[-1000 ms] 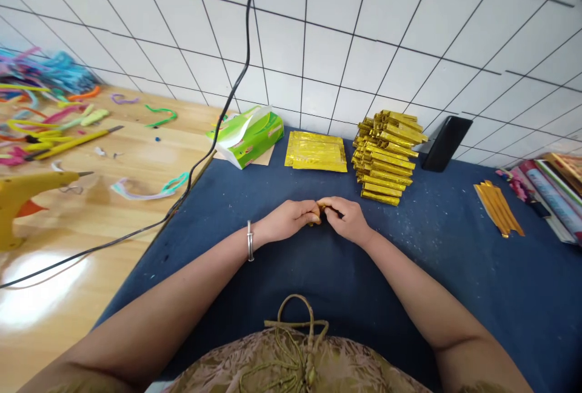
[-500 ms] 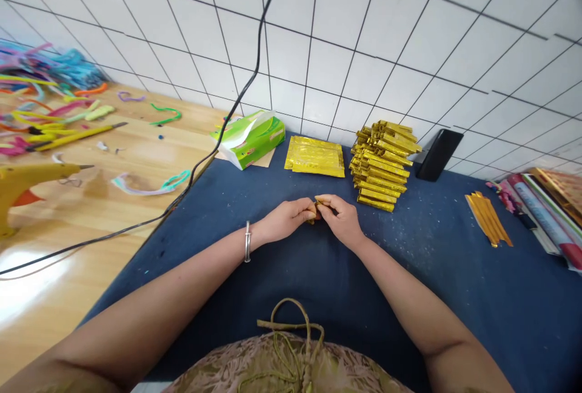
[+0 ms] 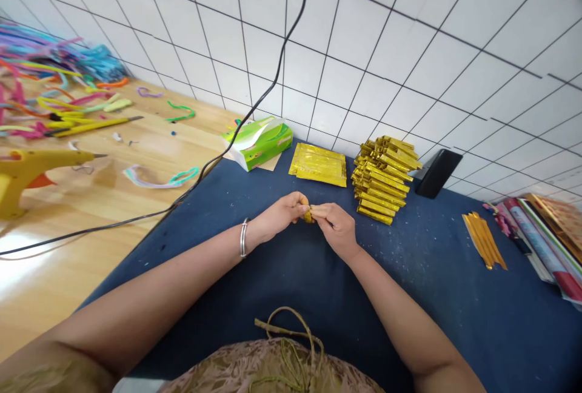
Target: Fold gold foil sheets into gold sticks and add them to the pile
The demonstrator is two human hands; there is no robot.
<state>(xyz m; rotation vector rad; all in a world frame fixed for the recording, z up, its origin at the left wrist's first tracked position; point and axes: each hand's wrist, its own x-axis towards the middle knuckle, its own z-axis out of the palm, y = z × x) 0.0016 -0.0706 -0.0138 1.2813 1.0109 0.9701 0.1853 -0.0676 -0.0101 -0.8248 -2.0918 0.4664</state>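
My left hand (image 3: 282, 216) and my right hand (image 3: 335, 228) meet over the dark blue cloth (image 3: 282, 296), fingers closed around a small piece of gold foil paper (image 3: 308, 216). Most of that piece is hidden by the fingers, so its exact shape cannot be made out. Beyond the hands lies a flat stack of gold foil sheets (image 3: 318, 164). To its right rises a pile of narrow folded gold foil strips (image 3: 382, 179), stacked crosswise. A silver bangle sits on my left wrist.
A green tissue pack (image 3: 264, 143) and a black phone (image 3: 439, 173) stand near the tiled wall. Flat orange-gold strips (image 3: 484, 240) and books (image 3: 541, 241) lie right. On the wooden table are a yellow glue gun (image 3: 40, 168) and pipe cleaners (image 3: 59, 83). A black cable (image 3: 273, 82) crosses the left side.
The view has turned slightly, shifting the surroundings. My fingers have changed their hold on the gold piece, and more of its gold surface shows between them.
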